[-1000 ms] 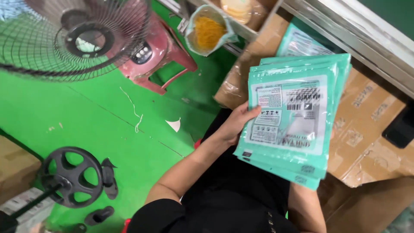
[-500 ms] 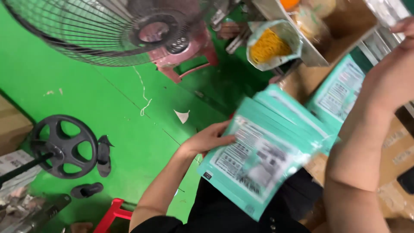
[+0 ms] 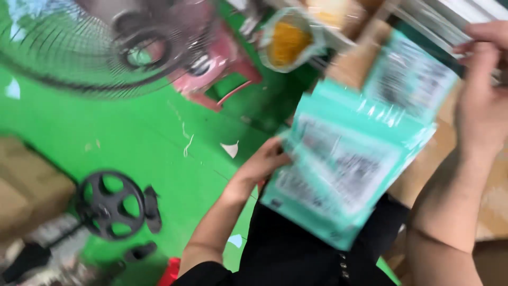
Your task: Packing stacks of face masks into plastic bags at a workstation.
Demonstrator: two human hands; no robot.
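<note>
Left hand [image 3: 262, 164] has its grip clamped on a stack of teal pouches [image 3: 338, 169]. Right hand [image 3: 484, 100] is up by a separate pouch [image 3: 410, 79]; can't tell its grip, too blurry.

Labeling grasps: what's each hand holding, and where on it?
Left hand grips the stack of teal packets at its left edge. Right hand is raised near the top packet's upper right corner; blur hides its fingers' hold.

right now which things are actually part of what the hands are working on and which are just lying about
In hand:
- stack of teal packets, held by the left hand
- right hand, raised at a single teal packet; its grip is too blurred to judge

Lying about:
- fan
- pink stool
- bag of yellow stuff
- black wheel
- cardboard boxes
</note>
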